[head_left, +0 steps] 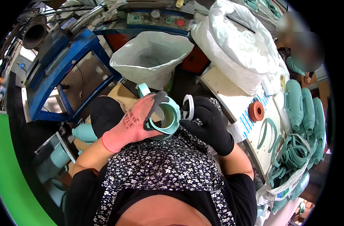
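Note:
My left hand (pixel 128 123), in a pink glove with dark fingertips and palm, is wrapped round a teal plastic container (pixel 175 116) above my lap. Its wide round mouth faces up toward the right, and a teal loop like a handle (pixel 143 89) sticks out past my fingers. Close by on the right, my right hand (pixel 213 124), gloved in black, pinches a white ring (pixel 190 107). A small gap separates the ring from the container's mouth. Part of the ring is hidden behind my fingers.
Ahead stands an open white sack (pixel 132 62); a fuller white bag (pixel 217 45) rests on the bench (pixel 221 84). An orange-brown roll (pixel 256 111), teal strips (pixel 294 150) and teal bottles (pixel 293 101) lie at right. A blue metal frame (pixel 94 49) stands left. Another person (pixel 287 52) is at far right.

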Available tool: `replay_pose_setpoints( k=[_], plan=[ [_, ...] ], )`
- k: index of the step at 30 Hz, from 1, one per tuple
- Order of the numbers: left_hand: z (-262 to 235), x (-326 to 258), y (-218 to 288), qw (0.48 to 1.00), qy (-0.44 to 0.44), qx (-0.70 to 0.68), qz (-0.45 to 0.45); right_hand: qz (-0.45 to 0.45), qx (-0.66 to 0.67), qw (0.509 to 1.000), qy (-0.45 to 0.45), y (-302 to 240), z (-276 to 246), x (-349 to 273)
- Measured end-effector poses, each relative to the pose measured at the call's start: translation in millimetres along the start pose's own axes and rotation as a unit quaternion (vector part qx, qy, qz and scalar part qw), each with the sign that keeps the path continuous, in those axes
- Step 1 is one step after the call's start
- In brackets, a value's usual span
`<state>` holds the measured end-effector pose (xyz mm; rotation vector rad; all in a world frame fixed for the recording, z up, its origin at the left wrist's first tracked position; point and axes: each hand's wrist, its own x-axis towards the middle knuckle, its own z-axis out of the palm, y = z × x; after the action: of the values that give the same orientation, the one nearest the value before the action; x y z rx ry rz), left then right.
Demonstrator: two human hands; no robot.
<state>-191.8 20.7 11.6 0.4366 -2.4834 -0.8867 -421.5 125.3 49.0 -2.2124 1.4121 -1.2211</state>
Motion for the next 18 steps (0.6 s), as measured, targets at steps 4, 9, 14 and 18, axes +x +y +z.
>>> replay_pose_setpoints(
  k=[4,9,14,18],
  plan=[
    [13,19,5,0.998,-0.012,-0.05,0.04,-0.007,0.055,0.998,-0.038,-29,-2,-7],
    [41,35,15,0.992,0.011,-0.079,0.096,-0.015,-0.007,0.996,-0.085,-29,-11,-23],
    [47,58,27,0.99,-0.02,-0.055,0.125,0.063,-0.143,0.971,-0.181,-47,-27,-28],
    [46,56,19,0.986,-0.039,-0.038,0.161,0.012,-0.084,0.989,-0.125,-45,-22,-35]
  ],
)
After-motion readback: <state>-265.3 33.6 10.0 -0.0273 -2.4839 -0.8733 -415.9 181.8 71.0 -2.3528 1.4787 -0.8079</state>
